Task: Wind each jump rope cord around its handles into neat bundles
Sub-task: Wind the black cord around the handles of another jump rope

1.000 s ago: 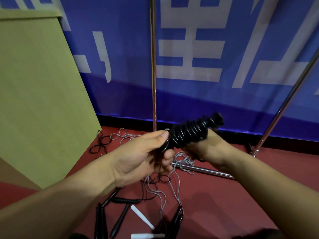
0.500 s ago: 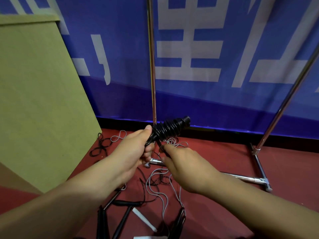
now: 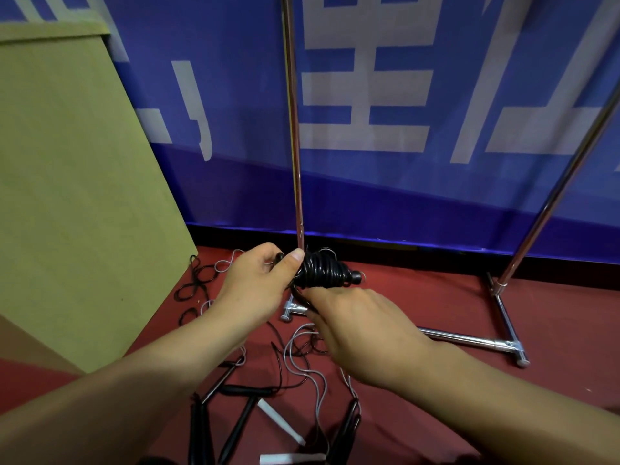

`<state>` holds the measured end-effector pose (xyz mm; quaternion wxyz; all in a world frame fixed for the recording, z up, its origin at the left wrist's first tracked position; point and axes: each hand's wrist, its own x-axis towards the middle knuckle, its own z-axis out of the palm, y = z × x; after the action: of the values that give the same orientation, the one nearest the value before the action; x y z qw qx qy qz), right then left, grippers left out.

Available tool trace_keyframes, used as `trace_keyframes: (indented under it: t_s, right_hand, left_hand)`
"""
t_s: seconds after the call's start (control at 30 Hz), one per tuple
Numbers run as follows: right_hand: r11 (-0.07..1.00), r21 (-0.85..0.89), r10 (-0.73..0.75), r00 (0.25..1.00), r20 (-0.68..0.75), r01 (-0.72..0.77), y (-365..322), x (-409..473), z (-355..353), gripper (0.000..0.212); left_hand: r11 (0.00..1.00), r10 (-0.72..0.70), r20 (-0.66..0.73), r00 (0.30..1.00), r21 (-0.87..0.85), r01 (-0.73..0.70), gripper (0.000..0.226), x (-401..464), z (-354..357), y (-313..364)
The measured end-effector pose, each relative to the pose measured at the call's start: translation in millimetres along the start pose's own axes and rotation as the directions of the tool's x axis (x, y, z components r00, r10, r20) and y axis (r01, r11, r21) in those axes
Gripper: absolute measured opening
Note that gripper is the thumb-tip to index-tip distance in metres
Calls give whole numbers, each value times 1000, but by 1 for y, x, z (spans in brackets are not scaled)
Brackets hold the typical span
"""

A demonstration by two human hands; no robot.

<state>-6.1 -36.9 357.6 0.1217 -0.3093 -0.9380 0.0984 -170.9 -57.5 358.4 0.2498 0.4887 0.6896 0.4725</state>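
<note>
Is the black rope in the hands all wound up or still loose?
Mostly wound: black rope coils tightly around its handles, gripped by the left hand; a tail runs under the right hand.

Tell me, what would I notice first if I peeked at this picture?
Two hands in the middle: the left hand grips a black rope bundle and the right hand works just below it. Behind stands a big blue banner, and loose ropes tangle on the red floor.
</note>
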Motion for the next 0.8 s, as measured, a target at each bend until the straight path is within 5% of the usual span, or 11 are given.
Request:
trace_keyframes:
  t_s: [0.3, 0.5, 0.63, 0.73, 0.8]
  right_hand:
    - [998, -58, 14, 997, -78, -18, 2, -4, -8, 31]
    - [958, 247, 186, 974, -133, -149, 11, 4, -13, 23]
    - [778, 553, 394, 917, -61, -298, 19, 10, -22, 16]
    - [582, 731, 495, 868, 28, -356, 26, 12, -31, 17]
    - [546, 759, 512, 858, 32, -354, 29, 12, -34, 19]
  left_hand:
    - [949, -4, 90, 996, 314, -24, 44, 6, -6, -14]
    - [891, 84, 262, 961, 412, -190, 28, 3, -4, -13]
    - [905, 140, 382, 914, 325, -274, 29, -3, 1, -12]
    - [935, 167, 349, 922, 242, -261, 26, -3, 3, -6]
    - [933, 185, 335, 924, 235, -272, 31, -3, 5, 1]
